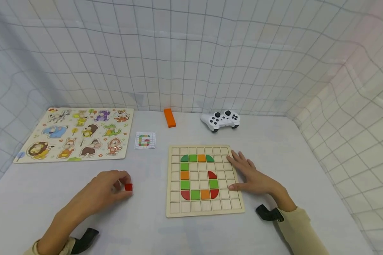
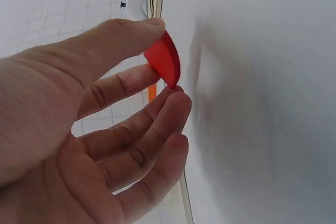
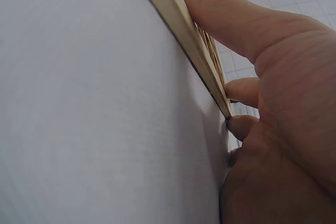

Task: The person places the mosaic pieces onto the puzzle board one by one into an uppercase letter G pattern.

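Note:
My left hand [image 1: 103,191] pinches a small red quarter-round tile [image 1: 128,187] between thumb and fingers, left of the board. In the left wrist view the tile's curved edge [image 2: 175,59] faces the table, and the other fingers curl loosely. A square wooden grid board [image 1: 205,213] lies in the middle, holding green, orange and red tiles laid out like a letter G. On the board's right side rests my right hand [image 1: 252,179], fingers spread, with thumb and fingertips touching the edge. The right wrist view shows the board's pale rim [image 3: 184,30] beside the thumb.
A small pattern card [image 1: 145,140] with the same G figure lies up and left of the board. An animal puzzle board [image 1: 126,132] takes up the back left. Towards the rear stand an orange block [image 1: 170,118] and a white game controller [image 1: 222,121], before a grid-patterned cloth wall [image 1: 185,63].

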A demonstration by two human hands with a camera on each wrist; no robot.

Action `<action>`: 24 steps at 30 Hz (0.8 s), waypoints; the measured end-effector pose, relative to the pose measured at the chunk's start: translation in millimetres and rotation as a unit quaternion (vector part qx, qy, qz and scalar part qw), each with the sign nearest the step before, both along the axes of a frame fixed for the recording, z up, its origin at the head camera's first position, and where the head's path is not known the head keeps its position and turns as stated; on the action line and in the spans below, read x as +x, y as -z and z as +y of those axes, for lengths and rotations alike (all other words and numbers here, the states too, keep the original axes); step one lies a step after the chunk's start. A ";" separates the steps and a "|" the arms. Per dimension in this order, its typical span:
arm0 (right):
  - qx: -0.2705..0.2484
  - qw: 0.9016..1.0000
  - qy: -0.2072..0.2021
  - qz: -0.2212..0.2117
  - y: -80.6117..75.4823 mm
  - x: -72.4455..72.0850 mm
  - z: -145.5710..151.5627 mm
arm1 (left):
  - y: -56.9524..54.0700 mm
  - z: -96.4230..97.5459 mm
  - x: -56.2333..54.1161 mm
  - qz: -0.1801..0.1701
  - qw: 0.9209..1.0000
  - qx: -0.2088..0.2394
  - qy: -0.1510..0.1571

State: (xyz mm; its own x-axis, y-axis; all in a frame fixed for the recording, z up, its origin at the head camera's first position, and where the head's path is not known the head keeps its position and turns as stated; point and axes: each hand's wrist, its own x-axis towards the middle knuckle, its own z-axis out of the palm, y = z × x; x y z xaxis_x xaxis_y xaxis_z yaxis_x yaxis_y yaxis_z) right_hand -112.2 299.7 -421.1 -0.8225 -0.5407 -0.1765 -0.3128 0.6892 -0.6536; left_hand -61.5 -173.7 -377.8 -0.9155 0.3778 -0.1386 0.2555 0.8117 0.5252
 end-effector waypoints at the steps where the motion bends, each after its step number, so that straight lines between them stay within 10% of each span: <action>1: 0.002 1.000 -0.001 0.000 -0.8 -0.5 -0.2 | -0.7 1.2 -0.7 0.004 1.000 0.007 0.003; 16: 0.010 1.000 0.004 0.002 0.0 -1.9 -0.2 | 2.6 70.0 -35.2 0.067 0.991 0.056 0.102; 24: 0.003 1.000 0.003 0.003 2.3 -1.0 -0.5 | 0.3 123.8 -54.2 0.019 0.987 0.086 0.138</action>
